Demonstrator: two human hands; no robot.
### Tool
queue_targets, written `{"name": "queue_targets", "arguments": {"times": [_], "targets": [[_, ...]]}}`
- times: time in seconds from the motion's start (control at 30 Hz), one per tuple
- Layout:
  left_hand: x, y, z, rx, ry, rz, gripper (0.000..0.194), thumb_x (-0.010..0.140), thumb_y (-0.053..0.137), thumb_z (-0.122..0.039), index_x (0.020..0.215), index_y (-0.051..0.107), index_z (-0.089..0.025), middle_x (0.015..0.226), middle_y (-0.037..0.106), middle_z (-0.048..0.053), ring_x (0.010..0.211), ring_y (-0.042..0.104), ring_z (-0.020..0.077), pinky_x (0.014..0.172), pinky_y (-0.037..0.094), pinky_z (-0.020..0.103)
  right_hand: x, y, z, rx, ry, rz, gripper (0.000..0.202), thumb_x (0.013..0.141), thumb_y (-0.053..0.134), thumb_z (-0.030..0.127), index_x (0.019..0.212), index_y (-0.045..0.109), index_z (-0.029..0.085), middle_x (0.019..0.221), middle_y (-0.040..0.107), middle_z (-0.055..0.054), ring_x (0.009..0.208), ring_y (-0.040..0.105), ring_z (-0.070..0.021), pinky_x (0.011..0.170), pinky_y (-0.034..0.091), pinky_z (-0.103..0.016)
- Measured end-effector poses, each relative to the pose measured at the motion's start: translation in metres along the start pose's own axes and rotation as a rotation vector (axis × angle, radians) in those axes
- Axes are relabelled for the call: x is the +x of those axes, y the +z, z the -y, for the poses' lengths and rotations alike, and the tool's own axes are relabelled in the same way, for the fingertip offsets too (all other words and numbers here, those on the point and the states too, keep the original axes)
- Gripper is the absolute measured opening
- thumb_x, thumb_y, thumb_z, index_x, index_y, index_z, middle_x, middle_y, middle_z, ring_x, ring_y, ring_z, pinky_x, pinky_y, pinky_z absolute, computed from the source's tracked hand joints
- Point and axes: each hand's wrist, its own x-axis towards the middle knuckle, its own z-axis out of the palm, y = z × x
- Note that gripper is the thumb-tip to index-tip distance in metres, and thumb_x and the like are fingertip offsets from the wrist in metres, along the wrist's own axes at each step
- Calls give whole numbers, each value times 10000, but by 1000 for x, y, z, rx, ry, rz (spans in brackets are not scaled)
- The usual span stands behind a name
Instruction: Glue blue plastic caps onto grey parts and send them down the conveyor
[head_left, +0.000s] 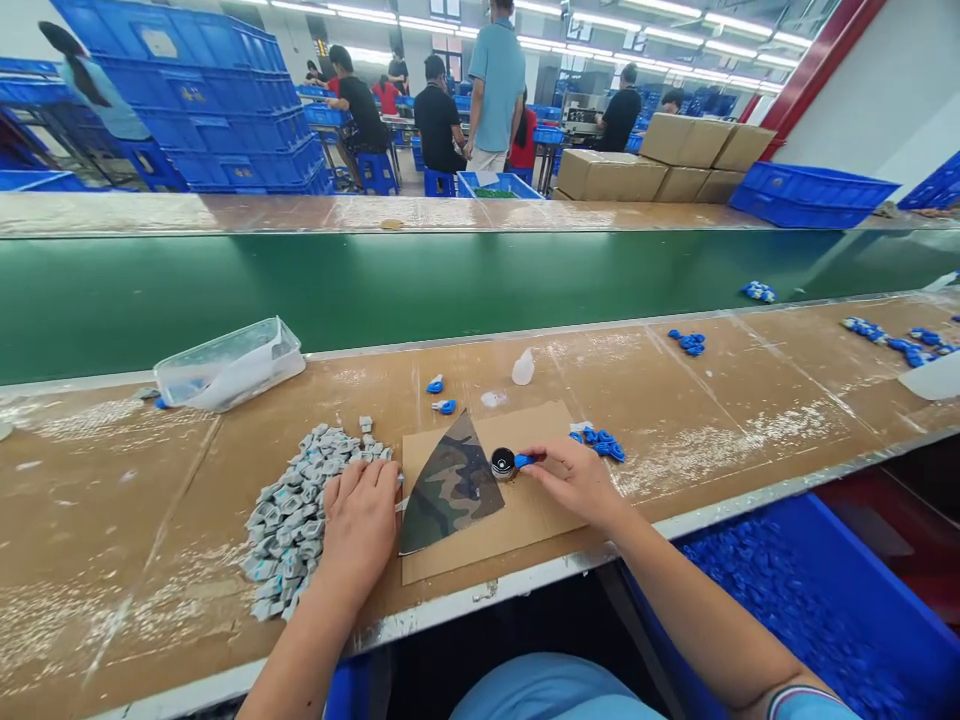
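Observation:
My right hand (577, 480) pinches a small blue plastic piece (525, 460) between thumb and fingers. That piece meets the edge of a small round container with a black top (502, 462). Beside the container, a camouflage-patterned triangular sheet (454, 485) lies on a flat cardboard piece (442, 570). My left hand (364, 520) rests against the right side of a heap of small grey plastic pieces (292, 520), fingers bent and close together; pale bits show by its thumb side, but what it grips is hidden. More blue pieces (602, 443) lie just beyond my right hand.
Two blue-and-white pieces (444, 407) and a small white bottle-like item (523, 367) stand farther back. A clear plastic tub (232, 365) tilts at left. Behind runs a green conveyor belt (450, 285). A blue bin (810, 600) of blue pieces sits below right. Several people are beyond.

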Motion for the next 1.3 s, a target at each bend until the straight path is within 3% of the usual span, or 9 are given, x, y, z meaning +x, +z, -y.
{"name": "queue_targets", "arguments": {"times": [0.23, 0.4, 0.6, 0.97, 1.3], "targets": [[-2, -4, -5, -485, -157, -161, 263, 854, 438, -286, 957, 663, -197, 996, 685, 119, 948, 612, 256, 879, 454, 408, 6, -1, -3, -61, -56, 6, 147, 881, 589, 211, 969, 701, 249, 933, 747, -34, 873, 685, -201, 789, 531, -340], [-7, -12, -21, -1013, -434, -49, 285, 728, 632, -407, 917, 691, -202, 888, 686, 58, 756, 628, 185, 709, 525, 317, 6, -2, -3, -53, -42, 25, 154, 882, 589, 209, 978, 701, 255, 952, 747, -25, 892, 683, -200, 807, 525, -339], [-12, -12, -40, -1415, -609, 42, 337, 634, 743, -441, 854, 716, -187, 815, 704, 38, 744, 636, 158, 742, 536, 299, 6, -1, -5, -36, -19, -9, 140, 869, 607, 221, 967, 703, 248, 930, 745, -31, 868, 681, -199, 784, 526, -340], [-21, 4, -73, -1584, -701, 178, 355, 575, 795, -430, 820, 730, -181, 802, 716, 50, 710, 643, 149, 737, 538, 290, 10, 2, -7, -24, 40, -45, 133, 846, 616, 236, 941, 708, 250, 881, 741, -32, 793, 680, -194, 753, 543, -342], [-25, 8, -78, -1651, -749, 210, 358, 573, 809, -420, 815, 718, -173, 767, 721, 44, 713, 671, 158, 755, 544, 296, 17, 3, -8, -8, 69, -11, 144, 818, 632, 187, 922, 717, 240, 880, 746, -34, 779, 682, -188, 749, 546, -338]]}}
